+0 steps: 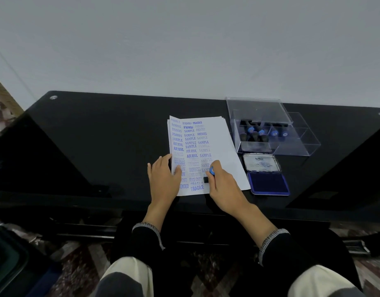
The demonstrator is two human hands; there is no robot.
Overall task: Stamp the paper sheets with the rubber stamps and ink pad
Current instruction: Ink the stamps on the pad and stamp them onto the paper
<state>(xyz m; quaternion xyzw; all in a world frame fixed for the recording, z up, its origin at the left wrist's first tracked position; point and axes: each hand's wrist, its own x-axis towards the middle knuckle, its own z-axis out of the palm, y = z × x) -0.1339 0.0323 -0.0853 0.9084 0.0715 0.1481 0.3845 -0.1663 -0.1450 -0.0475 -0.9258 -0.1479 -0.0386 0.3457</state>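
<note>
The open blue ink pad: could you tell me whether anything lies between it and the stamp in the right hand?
Nothing visible does. The right hand holds the blue-topped black rubber stamp on the white paper sheet; only bare paper separates it from the ink pad.

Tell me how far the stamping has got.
Done: the top sheet carries three columns of blue marks, SAMPLE, AIR MAIL, FRAGILE and others.
In hand: the right hand presses a stamp near the bottom of the third column; the left hand holds the sheet's left edge flat.
Left: the sheet's right strip is blank, the sheets beneath cannot be judged. The ink pad lies open, more stamps wait in the box.
</note>
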